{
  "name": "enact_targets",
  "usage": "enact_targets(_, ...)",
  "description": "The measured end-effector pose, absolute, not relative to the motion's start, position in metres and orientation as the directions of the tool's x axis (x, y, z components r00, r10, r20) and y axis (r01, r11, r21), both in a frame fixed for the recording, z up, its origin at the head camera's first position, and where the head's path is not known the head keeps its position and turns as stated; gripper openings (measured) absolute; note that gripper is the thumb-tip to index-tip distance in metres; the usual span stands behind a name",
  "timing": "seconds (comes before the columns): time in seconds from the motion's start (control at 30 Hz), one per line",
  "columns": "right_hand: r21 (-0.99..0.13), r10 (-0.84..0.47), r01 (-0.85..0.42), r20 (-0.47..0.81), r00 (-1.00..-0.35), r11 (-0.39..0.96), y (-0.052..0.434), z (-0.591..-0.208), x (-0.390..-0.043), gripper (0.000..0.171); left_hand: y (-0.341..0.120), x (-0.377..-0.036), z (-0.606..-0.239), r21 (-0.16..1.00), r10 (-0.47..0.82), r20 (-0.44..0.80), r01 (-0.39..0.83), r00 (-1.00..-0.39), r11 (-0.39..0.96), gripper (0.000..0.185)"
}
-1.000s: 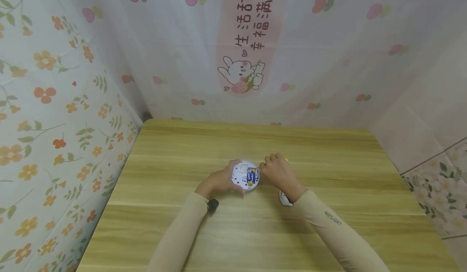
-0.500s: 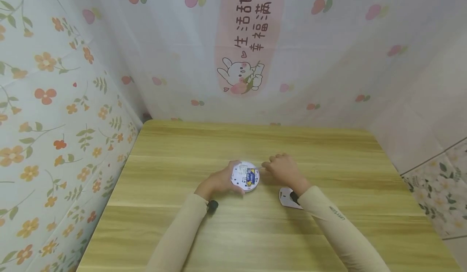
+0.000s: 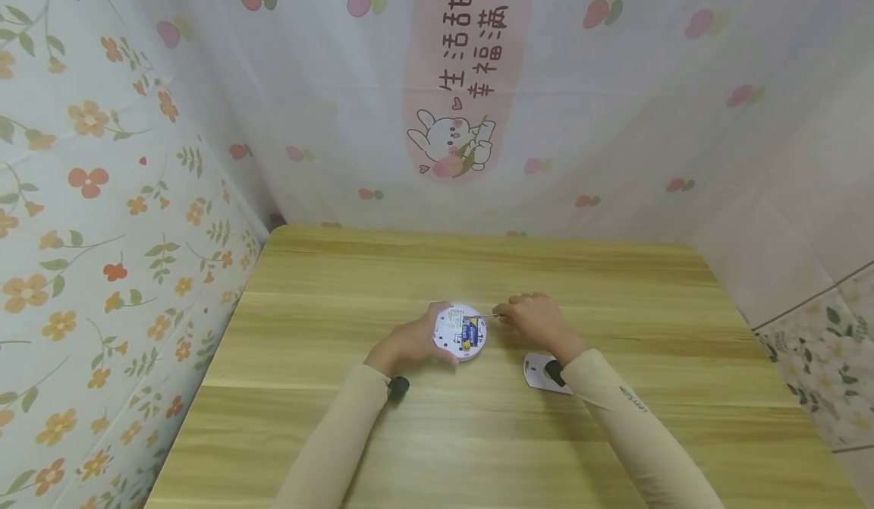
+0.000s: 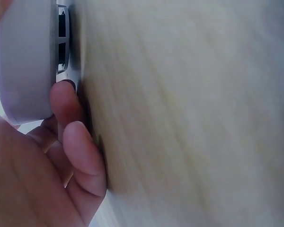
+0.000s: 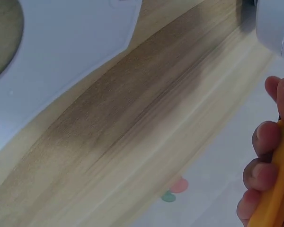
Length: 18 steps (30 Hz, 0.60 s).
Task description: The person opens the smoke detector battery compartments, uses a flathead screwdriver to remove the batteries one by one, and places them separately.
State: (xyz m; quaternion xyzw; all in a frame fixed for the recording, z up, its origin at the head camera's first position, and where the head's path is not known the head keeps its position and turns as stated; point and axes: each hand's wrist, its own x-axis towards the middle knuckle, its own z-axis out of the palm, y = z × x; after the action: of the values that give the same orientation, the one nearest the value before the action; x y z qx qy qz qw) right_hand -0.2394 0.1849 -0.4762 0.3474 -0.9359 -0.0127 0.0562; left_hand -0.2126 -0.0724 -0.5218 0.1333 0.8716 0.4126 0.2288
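A round white device (image 3: 460, 331) with a blue and yellow battery in its open back lies on the wooden table (image 3: 437, 433). My left hand (image 3: 426, 336) grips its left rim; in the left wrist view my fingers (image 4: 78, 137) curl under the device's edge (image 4: 23, 56). My right hand (image 3: 505, 314) holds a yellow-handled screwdriver (image 5: 273, 201). Its thin shaft (image 3: 487, 315) points left and reaches the device's upper right edge. A flat white cover piece (image 3: 536, 369) lies on the table by my right wrist and also shows as the cover (image 5: 71, 52) in the right wrist view.
Flower-printed sheets (image 3: 102, 190) wall off the table on the left, back and right. A small black sensor (image 3: 398, 385) sits on my left wrist. Bare wood stretches in front of and behind my hands.
My right hand has drawn back to the right of the device, so the screwdriver's shaft now shows between them. More of the white cover piece is uncovered. My left hand stays put.
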Motion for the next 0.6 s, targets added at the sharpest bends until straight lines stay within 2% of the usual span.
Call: enact_targets(0.6,-0.134,-0.621,-0.621,0.043,-0.783,0.773,0.19,-0.488,-0.247,0.017,-0.073,-0.213,-0.523,0.768,0.425,-0.28,0.065,-0.861,0.637,0.117)
